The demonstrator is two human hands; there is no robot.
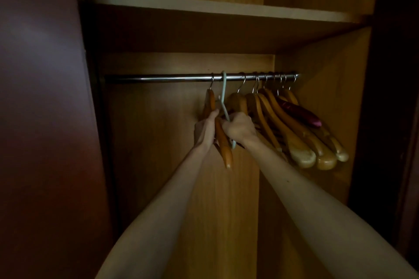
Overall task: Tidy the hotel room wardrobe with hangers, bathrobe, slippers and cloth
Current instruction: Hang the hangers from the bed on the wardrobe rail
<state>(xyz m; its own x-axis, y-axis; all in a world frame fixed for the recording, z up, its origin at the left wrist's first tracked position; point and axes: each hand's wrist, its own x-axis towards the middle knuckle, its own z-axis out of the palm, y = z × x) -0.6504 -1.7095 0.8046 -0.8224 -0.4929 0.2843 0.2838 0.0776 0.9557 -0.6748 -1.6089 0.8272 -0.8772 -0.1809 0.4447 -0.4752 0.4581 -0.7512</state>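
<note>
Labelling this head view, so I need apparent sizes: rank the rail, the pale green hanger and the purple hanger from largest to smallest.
1. Rail
2. Pale green hanger
3. Purple hanger, though other hangers partly hide it, so its rank against the green one is unsure.

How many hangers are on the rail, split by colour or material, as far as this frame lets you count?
Wooden hangers: about 8, going by the metal hooks on the rail; the right-hand bunch overlaps, so this count is approximate
Pale green hanger: 1
Purple padded hanger: 1
Total: about 10
</note>
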